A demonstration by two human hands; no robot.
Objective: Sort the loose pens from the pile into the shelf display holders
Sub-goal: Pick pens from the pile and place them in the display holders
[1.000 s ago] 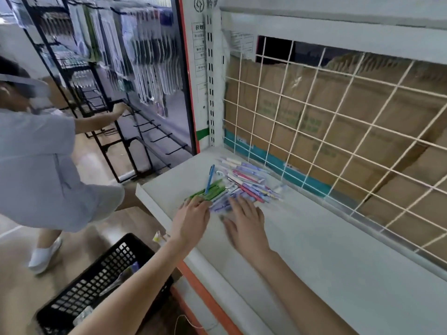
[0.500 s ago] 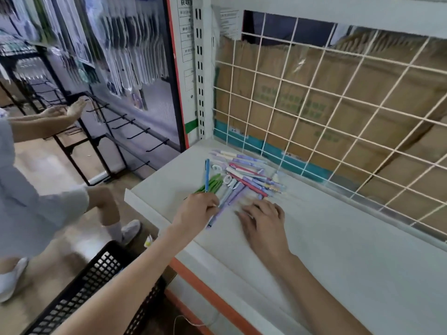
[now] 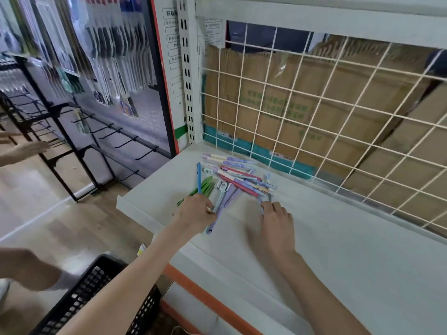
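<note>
Near the shelf's [image 3: 338,238] left end, the left hand [image 3: 196,212] grips pens from the pile [image 3: 239,180]; the right hand [image 3: 275,218] rests flat beside it, fingers relaxed.

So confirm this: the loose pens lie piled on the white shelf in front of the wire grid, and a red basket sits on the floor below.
One thing is wrong: the basket on the floor is black, not red, as the head view shows. The pens do lie piled on the white shelf before the wire grid.

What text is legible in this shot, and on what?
"获取": top of the white sign strip beside the slotted upright; the lines below it are blurred.
Green print on the cardboard boxes behind the wire grid: too blurred to read.
Paper label at the grid's top left: unreadable.
Pens: no readable print.
</note>
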